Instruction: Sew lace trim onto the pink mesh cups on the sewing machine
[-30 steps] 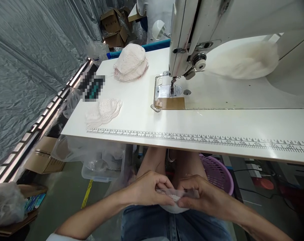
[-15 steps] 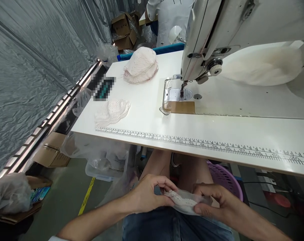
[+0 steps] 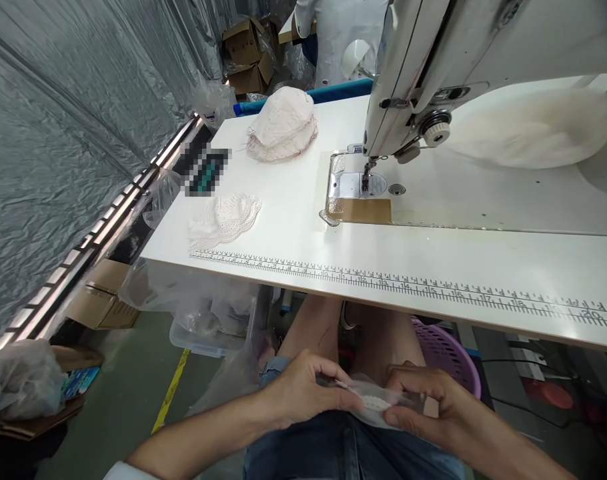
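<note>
Above my lap, a small piece of white lace fabric (image 3: 375,404) with a sheer edge is stretched between both hands. My left hand (image 3: 311,390) pinches its left end between thumb and fingers. At the right end, my right hand (image 3: 423,397) grips the sheer part with thumb and forefinger. Part of the lace is hidden behind the fingers. On the table's left side lies another white lace piece (image 3: 226,220), flat near the printed ruler. Behind it sits a stack of pale pink fabric pieces (image 3: 282,127) with frayed edges.
A white sewing machine (image 3: 403,87) stands on the white table (image 3: 283,233), whose front edge runs above my knees. Cream fabric (image 3: 533,130) lies under the machine's arm. Below are a purple basket (image 3: 446,353) and a clear plastic bin (image 3: 198,340). A person (image 3: 343,40) is beyond the table.
My left thumb and fingers have shifted slightly right along the lace, covering more of it. My right hand keeps its grip almost in place. The camera view has moved slightly.
</note>
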`<state>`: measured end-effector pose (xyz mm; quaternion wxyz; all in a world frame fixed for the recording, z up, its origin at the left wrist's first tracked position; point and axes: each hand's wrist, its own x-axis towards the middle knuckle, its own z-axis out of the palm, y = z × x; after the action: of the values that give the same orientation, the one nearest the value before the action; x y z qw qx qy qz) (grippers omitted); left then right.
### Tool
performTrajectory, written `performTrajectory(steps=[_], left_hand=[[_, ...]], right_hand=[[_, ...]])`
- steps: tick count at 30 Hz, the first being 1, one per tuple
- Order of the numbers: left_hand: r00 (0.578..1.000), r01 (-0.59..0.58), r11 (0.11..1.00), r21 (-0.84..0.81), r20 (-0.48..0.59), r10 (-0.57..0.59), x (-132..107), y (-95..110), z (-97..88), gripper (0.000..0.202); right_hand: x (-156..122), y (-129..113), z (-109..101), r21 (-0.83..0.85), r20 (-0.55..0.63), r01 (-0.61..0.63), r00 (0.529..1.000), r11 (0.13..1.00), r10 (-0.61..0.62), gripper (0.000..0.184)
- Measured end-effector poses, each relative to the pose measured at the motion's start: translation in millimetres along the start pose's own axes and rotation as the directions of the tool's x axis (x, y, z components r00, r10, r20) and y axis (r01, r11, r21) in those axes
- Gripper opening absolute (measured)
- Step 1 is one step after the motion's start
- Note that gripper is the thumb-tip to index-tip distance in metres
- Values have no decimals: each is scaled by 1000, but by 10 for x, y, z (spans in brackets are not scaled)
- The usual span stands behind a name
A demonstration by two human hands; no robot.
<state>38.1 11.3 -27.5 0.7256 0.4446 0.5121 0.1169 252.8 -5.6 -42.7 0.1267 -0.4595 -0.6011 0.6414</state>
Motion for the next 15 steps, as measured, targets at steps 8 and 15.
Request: performTrajectory(steps=[8, 15], left_hand=[[998, 15, 1000, 10, 61, -16, -16, 6, -74, 24], [990, 74, 997, -26, 125, -70, -32, 37, -116, 30]], right_hand=[[12, -7, -19, 118, 43, -45, 998, 992, 40, 28], [30, -39, -38, 158, 83, -40, 996, 987, 28, 26]])
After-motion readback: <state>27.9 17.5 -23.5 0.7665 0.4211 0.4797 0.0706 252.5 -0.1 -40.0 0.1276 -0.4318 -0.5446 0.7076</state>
